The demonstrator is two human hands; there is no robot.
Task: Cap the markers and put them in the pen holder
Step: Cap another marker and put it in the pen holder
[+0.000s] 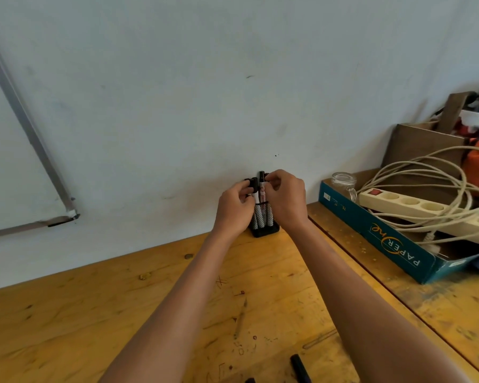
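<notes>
Left hand (234,205) pinches a black marker cap (252,184); right hand (284,199) grips an upright marker (262,186) in the mesh pen holder (263,222) at the worktop's (94,313) rear edge. Align the cap squarely, then press. Loose markers (300,369) lie at the near edge.

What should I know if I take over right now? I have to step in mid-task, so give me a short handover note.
Left hand: closed around the top of a marker standing in the pen holder.
Right hand: fingers pinched on the black-capped top of another marker in the same holder.
Holder: black mesh cup at the back of the wooden table, against the wall, with several markers upright in it.
Done: those markers are in; the visible tops look capped.
Left: at least one black marker lies on the table's near edge, with another dark piece beside it. Check their caps, then add them.
</notes>
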